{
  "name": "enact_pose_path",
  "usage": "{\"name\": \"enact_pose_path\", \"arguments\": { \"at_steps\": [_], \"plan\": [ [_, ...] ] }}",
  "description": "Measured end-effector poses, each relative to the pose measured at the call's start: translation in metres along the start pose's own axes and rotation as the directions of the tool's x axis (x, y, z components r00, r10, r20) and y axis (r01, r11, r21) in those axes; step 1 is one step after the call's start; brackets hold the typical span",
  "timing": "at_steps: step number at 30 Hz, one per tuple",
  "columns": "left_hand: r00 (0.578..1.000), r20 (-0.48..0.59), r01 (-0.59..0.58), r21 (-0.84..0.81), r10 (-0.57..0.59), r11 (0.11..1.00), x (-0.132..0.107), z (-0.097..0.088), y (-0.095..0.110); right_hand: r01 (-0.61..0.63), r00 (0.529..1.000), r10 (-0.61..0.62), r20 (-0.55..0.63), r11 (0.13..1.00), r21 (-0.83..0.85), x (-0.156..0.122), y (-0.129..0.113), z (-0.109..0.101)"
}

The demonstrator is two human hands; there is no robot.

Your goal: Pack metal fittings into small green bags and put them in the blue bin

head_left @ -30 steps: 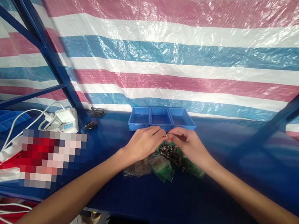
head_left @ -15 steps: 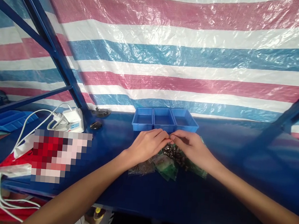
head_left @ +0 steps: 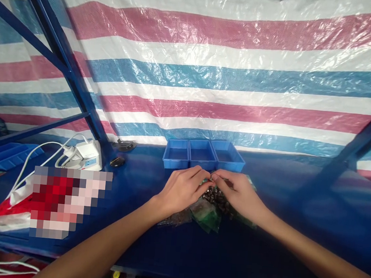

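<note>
My left hand (head_left: 183, 189) and my right hand (head_left: 237, 191) meet fingertip to fingertip over a heap of small dark parts (head_left: 214, 196) lying on green plastic bags (head_left: 206, 212). Both hands have their fingers curled in a pinch around something tiny between them that I cannot make out. A clear bag of dark parts (head_left: 174, 218) lies under my left wrist. Just beyond the hands stand three small blue bins (head_left: 203, 154) in a row, side by side.
A white power strip with cables (head_left: 85, 156) sits at the left, beside a blue shelf post (head_left: 65, 59). A small black object (head_left: 117, 161) lies near it. A striped tarp (head_left: 230, 73) closes the back. Blue trays (head_left: 5, 155) lie far left.
The view has shifted slightly, so the bins and hands sit lower in the picture. The hands stay pinched together over the heap, with little movement of their own.
</note>
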State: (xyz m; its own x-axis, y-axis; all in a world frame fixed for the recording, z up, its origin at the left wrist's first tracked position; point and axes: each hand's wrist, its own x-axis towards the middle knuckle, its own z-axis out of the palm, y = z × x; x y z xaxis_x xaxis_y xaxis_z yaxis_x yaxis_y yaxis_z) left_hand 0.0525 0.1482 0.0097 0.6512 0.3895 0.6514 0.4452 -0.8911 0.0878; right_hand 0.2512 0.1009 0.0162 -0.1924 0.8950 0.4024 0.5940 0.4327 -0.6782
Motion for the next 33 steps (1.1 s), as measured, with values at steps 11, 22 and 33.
{"name": "enact_pose_path", "arguments": {
  "at_steps": [11,22,33],
  "plan": [
    [0.997,0.046,0.064,-0.033,-0.062,0.997,0.0018,-0.0037,-0.0019,0.222,0.972,-0.233,-0.029,0.952,-0.21,-0.0019,0.0047,0.0021],
    [0.999,-0.026,0.018,-0.199,-0.024,0.98,-0.0021,0.001,-0.0053,0.159,0.978,-0.179,-0.105,0.971,-0.177,-0.0042,0.0028,0.0022],
    [0.996,0.021,0.084,-0.108,-0.082,0.991,-0.0004,0.0012,-0.0038,0.218,0.972,-0.232,-0.047,0.955,-0.203,-0.0021,0.0064,0.0035]
  ]
}}
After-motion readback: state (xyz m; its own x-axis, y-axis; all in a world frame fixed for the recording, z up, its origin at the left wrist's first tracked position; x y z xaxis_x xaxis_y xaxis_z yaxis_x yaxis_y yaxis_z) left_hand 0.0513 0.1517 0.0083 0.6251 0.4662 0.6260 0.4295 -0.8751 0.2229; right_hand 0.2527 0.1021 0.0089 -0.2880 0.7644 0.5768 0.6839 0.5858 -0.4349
